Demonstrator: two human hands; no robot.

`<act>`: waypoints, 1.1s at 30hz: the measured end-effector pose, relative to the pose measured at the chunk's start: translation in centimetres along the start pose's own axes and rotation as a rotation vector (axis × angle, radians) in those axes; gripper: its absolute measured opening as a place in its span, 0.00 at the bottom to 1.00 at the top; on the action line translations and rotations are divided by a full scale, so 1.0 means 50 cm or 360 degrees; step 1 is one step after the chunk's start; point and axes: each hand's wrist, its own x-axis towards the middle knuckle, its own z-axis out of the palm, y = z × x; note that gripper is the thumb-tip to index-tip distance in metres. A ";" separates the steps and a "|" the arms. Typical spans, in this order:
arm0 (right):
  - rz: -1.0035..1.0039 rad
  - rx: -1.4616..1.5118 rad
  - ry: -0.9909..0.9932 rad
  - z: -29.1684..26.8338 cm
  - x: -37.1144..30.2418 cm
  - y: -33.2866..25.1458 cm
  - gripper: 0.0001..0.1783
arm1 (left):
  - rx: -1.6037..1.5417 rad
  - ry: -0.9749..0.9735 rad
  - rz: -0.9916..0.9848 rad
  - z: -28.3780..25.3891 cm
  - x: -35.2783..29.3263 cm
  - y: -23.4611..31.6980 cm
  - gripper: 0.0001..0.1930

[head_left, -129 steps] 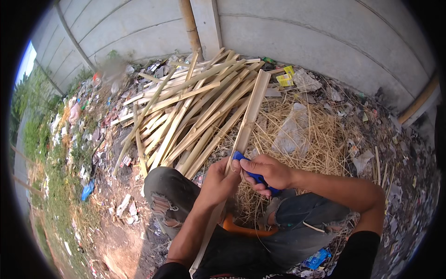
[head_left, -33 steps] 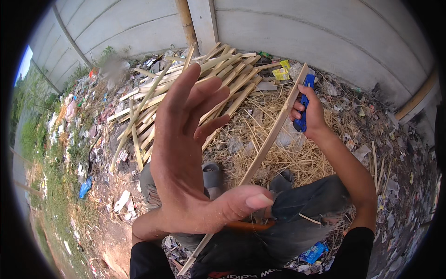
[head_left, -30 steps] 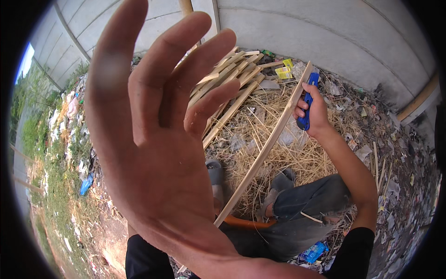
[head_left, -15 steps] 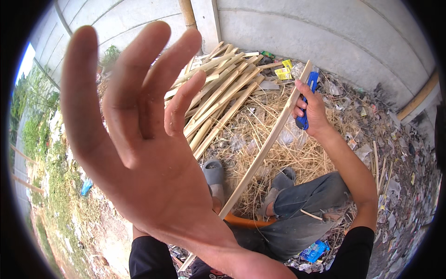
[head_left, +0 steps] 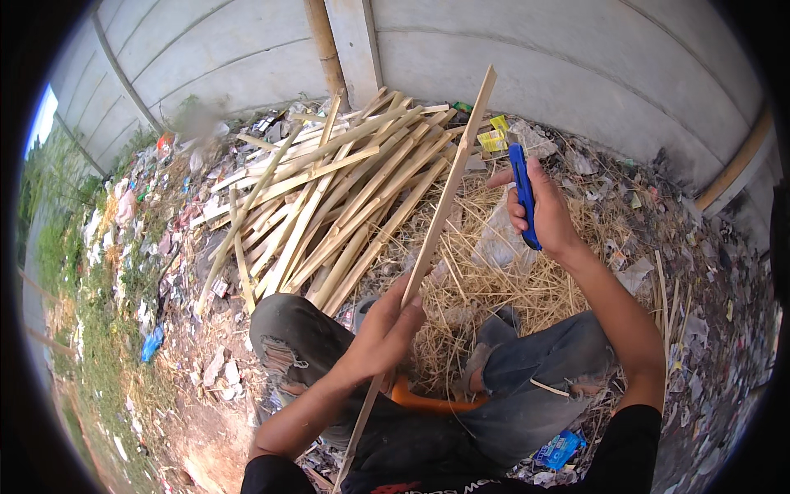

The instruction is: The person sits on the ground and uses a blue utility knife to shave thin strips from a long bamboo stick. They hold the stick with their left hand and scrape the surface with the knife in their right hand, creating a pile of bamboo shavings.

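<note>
My left hand (head_left: 387,329) is closed around a long, pale bamboo strip (head_left: 445,198). The strip slants from beside my lap up and away to the right, its top end in front of the wall. My right hand (head_left: 545,210) grips a blue utility knife (head_left: 524,198) upright, to the right of the strip and apart from it. One finger of that hand points out to the left behind the knife. I cannot make out a blade. Between my legs, part of an orange seat (head_left: 428,398) shows.
A pile of bamboo strips (head_left: 329,198) lies ahead on the left, before a grey panel wall (head_left: 527,66) with a bamboo pole (head_left: 327,49). Straw-like shavings (head_left: 494,272) cover the ground by my feet. Litter surrounds them, including a blue packet (head_left: 561,449) near my right side.
A large open hand, seemingly another person's, has gone from in front of the camera. My right hand has let go of the strip, keeping the knife; the strip stands steeper.
</note>
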 end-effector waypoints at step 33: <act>-0.0543 -0.1746 -0.0716 0.140 -0.068 0.030 0.25 | 0.0718 0.0466 -0.0075 0.011 0.002 -0.024 0.13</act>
